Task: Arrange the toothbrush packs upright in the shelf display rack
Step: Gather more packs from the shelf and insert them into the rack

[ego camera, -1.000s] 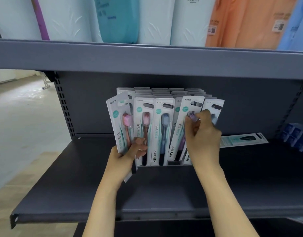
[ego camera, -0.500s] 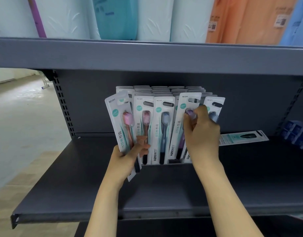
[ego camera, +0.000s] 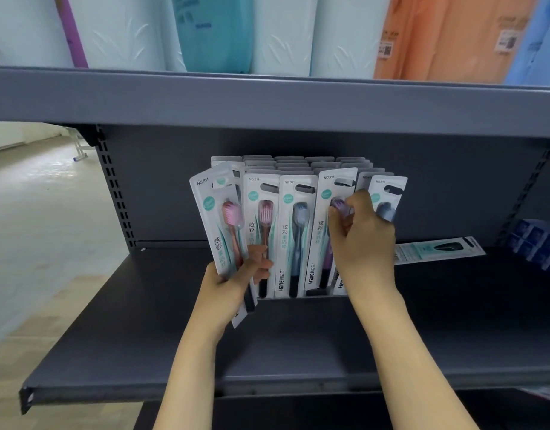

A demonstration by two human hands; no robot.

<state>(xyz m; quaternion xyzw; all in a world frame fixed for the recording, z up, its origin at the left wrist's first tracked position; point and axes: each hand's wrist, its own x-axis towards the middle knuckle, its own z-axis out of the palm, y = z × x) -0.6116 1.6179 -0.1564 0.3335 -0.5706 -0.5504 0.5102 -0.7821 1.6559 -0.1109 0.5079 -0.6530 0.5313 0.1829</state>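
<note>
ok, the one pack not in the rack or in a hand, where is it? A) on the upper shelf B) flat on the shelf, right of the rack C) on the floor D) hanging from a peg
B: the loose toothbrush pack lies flat on the shelf, to the right of the rack packs, behind the right hand.
</note>
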